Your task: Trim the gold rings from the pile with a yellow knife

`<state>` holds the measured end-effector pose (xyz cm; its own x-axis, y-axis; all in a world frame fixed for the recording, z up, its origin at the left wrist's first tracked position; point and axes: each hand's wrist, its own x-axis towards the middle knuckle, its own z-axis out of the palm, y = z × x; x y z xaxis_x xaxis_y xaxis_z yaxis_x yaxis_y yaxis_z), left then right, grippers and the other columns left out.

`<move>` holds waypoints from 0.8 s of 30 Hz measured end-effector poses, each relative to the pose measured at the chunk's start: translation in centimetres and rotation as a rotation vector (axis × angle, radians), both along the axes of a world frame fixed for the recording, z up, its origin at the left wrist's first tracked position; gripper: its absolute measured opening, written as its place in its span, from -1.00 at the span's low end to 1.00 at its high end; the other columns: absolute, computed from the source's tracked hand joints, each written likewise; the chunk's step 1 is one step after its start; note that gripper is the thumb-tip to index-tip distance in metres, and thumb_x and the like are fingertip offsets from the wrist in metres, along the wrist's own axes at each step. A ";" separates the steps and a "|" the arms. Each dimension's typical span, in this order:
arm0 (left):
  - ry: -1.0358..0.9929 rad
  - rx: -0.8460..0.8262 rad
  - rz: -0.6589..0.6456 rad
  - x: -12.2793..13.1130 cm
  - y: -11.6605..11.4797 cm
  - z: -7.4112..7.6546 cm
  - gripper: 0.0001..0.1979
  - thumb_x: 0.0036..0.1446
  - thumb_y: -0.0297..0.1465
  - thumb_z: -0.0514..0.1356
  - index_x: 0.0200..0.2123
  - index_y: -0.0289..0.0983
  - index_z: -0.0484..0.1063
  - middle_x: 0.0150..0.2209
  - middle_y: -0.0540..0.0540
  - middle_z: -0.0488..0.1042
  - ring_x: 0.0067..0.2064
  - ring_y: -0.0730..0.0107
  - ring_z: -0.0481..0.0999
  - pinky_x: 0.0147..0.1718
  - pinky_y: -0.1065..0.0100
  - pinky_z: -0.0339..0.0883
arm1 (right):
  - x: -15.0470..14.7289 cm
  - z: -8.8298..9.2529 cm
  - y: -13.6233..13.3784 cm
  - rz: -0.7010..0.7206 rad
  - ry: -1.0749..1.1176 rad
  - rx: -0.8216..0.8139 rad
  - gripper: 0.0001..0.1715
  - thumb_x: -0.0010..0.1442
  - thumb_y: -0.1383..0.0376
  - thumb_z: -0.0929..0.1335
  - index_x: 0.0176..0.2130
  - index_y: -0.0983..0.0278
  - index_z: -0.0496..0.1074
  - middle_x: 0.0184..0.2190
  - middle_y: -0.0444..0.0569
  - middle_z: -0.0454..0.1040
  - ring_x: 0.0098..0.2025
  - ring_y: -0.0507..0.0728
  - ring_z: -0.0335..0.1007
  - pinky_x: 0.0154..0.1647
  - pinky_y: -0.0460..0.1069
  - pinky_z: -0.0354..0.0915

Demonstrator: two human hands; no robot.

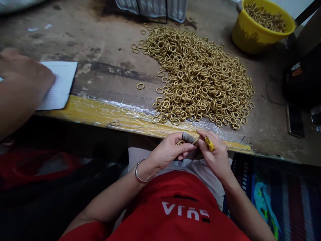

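Note:
My left hand (173,147) is closed at the table's front edge, pinching a gold-coloured metal ring (180,142). A grey speckled wrap (188,137) covers its index finger. Close against it, my right hand (213,150) is closed round a small tool with a yellow handle (209,144); the fingers hide most of it, so its kind does not show. Between the two hands another gold ring (196,140) shows edge-on. Just beyond lies a large heap of the same rings (200,73), with a single loose ring (140,86) to its left.
A yellow tub (253,36) of rings stands at the back right, near a phone (295,121) on the table (105,80). A clear plastic container (152,10) sits at the back. At far left, another person's hand (27,73) rests on a white paper (61,83).

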<state>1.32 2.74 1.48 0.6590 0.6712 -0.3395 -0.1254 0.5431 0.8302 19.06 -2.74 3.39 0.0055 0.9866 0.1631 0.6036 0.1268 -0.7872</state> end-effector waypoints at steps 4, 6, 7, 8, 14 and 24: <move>0.050 0.040 0.082 0.2 -0.4 0.0 -0.72 0.11 -0.20 0.34 -0.35 -0.31 0.44 -0.59 0.08 0.33 -0.60 0.60 0.24 -0.65 0.52 0.11 | 0.0 0.7 -1.0 0.007 -0.421 0.033 -0.52 0.25 0.47 0.23 0.12 0.29 0.42 -0.09 0.10 0.50 -0.13 0.17 0.47 -0.12 0.02 0.37; 0.082 0.058 0.118 0.3 -0.5 0.1 -0.70 0.11 -0.19 0.33 -0.35 -0.31 0.42 -0.58 0.08 0.33 -0.59 0.59 0.25 -0.65 0.52 0.13 | -0.1 0.9 -1.2 -0.025 -0.623 0.012 -0.47 0.19 0.50 0.23 0.13 0.31 0.40 -0.09 0.10 0.50 -0.23 0.15 0.46 -0.24 -0.01 0.36; 0.101 0.063 0.130 0.4 -0.6 0.2 -0.70 0.11 -0.19 0.33 -0.35 -0.31 0.42 -0.58 0.07 0.33 -0.59 0.58 0.27 -0.64 0.52 0.15 | -0.1 1.0 -1.2 -0.035 -0.700 0.003 -0.46 0.18 0.51 0.23 0.12 0.31 0.40 -0.10 0.10 0.50 -0.28 0.14 0.45 -0.30 -0.02 0.34; 0.121 0.067 0.136 0.4 -0.6 0.2 -0.70 0.10 -0.19 0.33 -0.33 -0.32 0.43 -0.57 0.07 0.34 -0.59 0.57 0.27 -0.64 0.52 0.16 | -0.2 1.0 -1.2 -0.040 -0.757 -0.002 -0.47 0.17 0.51 0.23 0.11 0.32 0.41 -0.11 0.09 0.51 -0.31 0.13 0.44 -0.34 -0.02 0.32; 0.193 0.207 0.131 0.3 -0.7 0.0 -0.75 0.16 -0.22 0.28 -0.28 -0.31 0.45 -0.53 0.07 0.36 -0.55 0.57 0.28 -0.58 0.50 0.17 | -0.4 0.8 -1.2 -0.069 -0.857 0.005 -0.56 0.23 0.48 0.24 0.08 0.34 0.41 -0.17 0.06 0.50 -0.36 0.09 0.41 -0.41 -0.04 0.25; 0.186 0.571 0.113 -0.4 -0.7 2.8 -0.92 0.18 -0.41 0.22 -0.34 -0.29 0.48 -0.43 -0.01 0.45 -0.37 0.44 0.37 -0.33 0.40 0.29 | 2.3 0.3 0.3 -0.242 -0.946 -0.209 -0.72 0.27 0.49 0.22 -0.15 0.33 0.47 -0.35 0.07 0.50 -0.46 0.11 0.33 -0.45 -0.01 0.02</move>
<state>0.91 2.03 4.25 0.5370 0.8435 -0.0079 0.0191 -0.0028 0.9998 21.40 -2.44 3.70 0.1673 0.9855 0.0275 0.9850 -0.1682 0.0382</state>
